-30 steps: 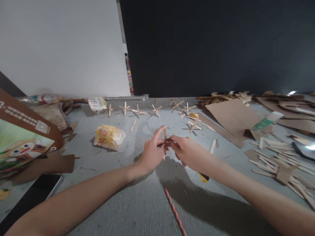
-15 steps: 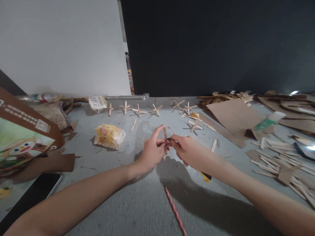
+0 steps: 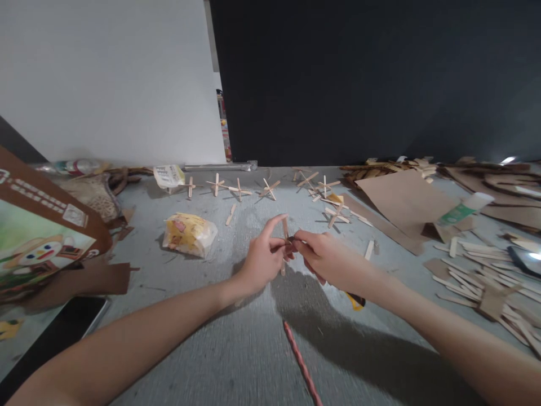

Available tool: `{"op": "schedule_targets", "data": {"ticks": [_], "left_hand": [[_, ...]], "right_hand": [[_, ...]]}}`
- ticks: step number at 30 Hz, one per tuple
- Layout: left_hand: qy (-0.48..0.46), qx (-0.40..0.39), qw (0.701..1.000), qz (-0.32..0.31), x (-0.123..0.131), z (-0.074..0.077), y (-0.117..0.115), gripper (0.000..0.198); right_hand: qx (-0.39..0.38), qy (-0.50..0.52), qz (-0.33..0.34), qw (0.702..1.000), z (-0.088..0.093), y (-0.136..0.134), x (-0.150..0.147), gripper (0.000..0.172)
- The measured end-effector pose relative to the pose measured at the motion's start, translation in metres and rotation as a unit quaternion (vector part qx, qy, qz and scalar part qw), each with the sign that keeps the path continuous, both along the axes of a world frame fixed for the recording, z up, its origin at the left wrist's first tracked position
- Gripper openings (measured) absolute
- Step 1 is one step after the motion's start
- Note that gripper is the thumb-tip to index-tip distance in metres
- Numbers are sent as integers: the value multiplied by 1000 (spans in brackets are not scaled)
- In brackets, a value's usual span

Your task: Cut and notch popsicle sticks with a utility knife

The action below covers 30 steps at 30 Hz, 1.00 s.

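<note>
My left hand pinches a small wooden craft stick that stands upright between thumb and fingers, the index finger stretched up beside it. My right hand meets it from the right, fingertips closed on a thin dark strand at the stick's middle. Both hands hover just above the grey table. A red-brown twisted cord lies on the table below the hands, running toward me.
Several crossed stick pieces lie in a row at the table's far edge. A yellow snack bag sits left of the hands. Brown cardboard, a glue bottle and loose sticks are at right. A phone and a printed box are at left.
The hands stay together at the stick with only slight finger shifts; my right fingers have moved a little closer around the stick's middle. Nothing else on the table has moved.
</note>
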<state>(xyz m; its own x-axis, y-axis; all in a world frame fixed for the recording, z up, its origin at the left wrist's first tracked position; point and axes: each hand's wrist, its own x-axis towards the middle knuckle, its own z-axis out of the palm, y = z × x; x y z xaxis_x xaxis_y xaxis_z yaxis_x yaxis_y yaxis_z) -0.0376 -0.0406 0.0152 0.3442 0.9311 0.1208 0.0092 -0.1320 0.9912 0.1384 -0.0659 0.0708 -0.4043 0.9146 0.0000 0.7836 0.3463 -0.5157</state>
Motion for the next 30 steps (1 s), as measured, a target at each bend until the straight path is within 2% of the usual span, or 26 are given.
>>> {"op": "schedule_targets", "data": {"ticks": [7, 15, 25, 30], "left_hand": [[-27, -26, 999, -12, 1, 0, 2, 65], [-38, -35, 999, -10, 0, -4, 3, 68], [-34, -45, 998, -15, -1, -7, 5, 70], [-38, -48, 998, -16, 0, -6, 6, 71]], "right_hand": [[-61, 11, -3, 998, 7, 3, 2, 25], [-58, 46, 20, 997, 6, 6, 3, 28], [-125, 102, 35, 986, 8, 9, 7, 27], [-129, 119, 47, 983, 5, 11, 9, 28]]}}
